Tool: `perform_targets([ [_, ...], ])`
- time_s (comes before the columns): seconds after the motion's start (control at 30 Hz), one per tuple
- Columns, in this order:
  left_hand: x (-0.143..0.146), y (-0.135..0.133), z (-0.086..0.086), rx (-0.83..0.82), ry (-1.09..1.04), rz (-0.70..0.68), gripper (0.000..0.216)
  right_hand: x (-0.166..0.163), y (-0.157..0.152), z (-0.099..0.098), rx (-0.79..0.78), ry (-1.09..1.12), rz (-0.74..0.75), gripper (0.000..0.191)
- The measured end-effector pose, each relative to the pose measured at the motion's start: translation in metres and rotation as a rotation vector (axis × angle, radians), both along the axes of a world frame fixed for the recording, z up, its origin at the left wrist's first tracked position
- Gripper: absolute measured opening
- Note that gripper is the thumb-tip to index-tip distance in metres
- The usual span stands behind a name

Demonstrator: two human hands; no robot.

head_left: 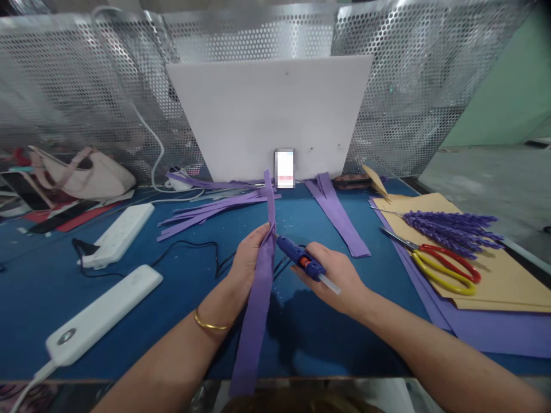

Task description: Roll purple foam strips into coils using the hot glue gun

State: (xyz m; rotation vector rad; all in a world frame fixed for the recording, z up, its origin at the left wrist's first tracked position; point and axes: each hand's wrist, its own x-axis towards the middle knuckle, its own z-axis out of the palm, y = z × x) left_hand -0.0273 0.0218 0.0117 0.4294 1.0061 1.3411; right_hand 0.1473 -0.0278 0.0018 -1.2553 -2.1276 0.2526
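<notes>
- Flat blue worktop [181,287]: loose purple strips [241,199] near its far edge, apparently cut, too overlapped to count.
- One long purple fabric-like strip [260,292] over the near edge's middle; gluing seems unfinished.
- Left hand [241,261]: fingers pinching the strip.
- Right hand [338,268]: fingers around one blue, pistol-shaped plastic glue gun [293,248], tip beside the strip.

Place: seemingly a craft workshop
Counter [38,287]: blue, strewn with purple strips [340,221]
Tools: glue gun [297,252] mid-frame, scissors [424,249] at frame right
Backdrop: perforated metal panels [64,103] across the frame's top
</notes>
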Motion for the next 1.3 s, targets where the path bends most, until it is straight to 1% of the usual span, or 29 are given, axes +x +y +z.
perform_targets([
  [0.2, -0.0015, 0.0006, -0.0019, 0.034, 0.000, -0.011, 0.018, 0.0001, -0.0007, 0.0000, -0.009, 0.009, 0.016, 0.028],
  [0.37, -0.0014, 0.0026, -0.0013, 0.022, -0.006, 0.019, 0.015, -0.0013, -0.0018, 0.0033, -0.058, 0.035, 0.016, 0.030],
  [0.63, -0.0020, 0.0081, -0.0060, -0.008, -0.011, 0.044, 0.013, -0.0012, -0.0034, 0.0056, -0.133, 0.058, 0.049, 0.031],
  [0.8, -0.0012, 0.0057, -0.0026, 0.008, -0.023, 0.041, 0.016, -0.0015, -0.0037, 0.0058, -0.156, 0.062, 0.040, 0.031],
  [1.0, -0.0025, 0.0044, 0.0005, -0.013, -0.017, 0.061, 0.015, -0.0027, -0.0037, 0.0081, -0.172, 0.055, 0.033, 0.030],
  [1.3, -0.0059, 0.0096, -0.0057, 0.006, -0.006, 0.065, 0.017, -0.0032, -0.0044, 0.0077, -0.205, 0.075, 0.048, 0.030],
])
